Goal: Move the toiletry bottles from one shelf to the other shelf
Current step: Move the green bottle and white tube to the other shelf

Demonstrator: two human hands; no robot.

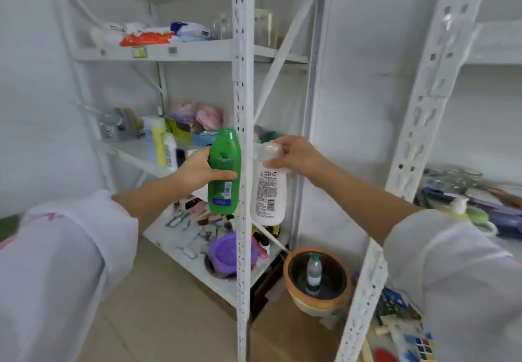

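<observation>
White walls and slotted white racks fill my view, and I have both bottles in the air in front of the near upright post (243, 164), level with the middle shelf (141, 155). My left hand (197, 168) wraps the middle of the green bottle (224, 171), upright with its barcode label facing me, while my right hand (293, 154) pinches only the cap of the white bottle (268, 192), which hangs below. I judge that cap hold the weak spot: a knock against the post could shake the bottle loose.

Single head view (wide-angle), looking forward-down, close on shelving upright (243, 135).
</observation>
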